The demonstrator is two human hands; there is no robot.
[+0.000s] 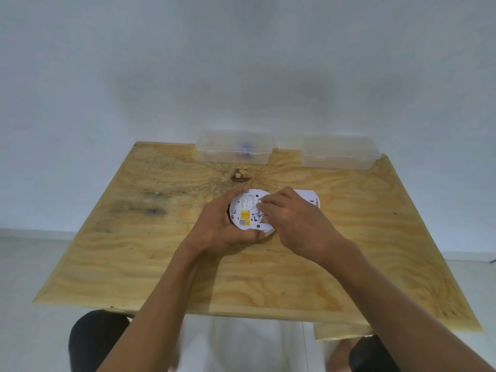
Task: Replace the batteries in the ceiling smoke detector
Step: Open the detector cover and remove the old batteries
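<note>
No text is legible. The smoke detector (248, 210), centre frame, bears a yellow label (244, 217) with a QR-like code, print too small to read.

Left hand (222, 224) grips the smoke detector (248, 213) (underside up); right hand (292, 218) probes it.

White smoke detector (251, 210) with yellow label (245, 217); tan grained plywood table (161, 251); clear boxes (234, 147).
</note>
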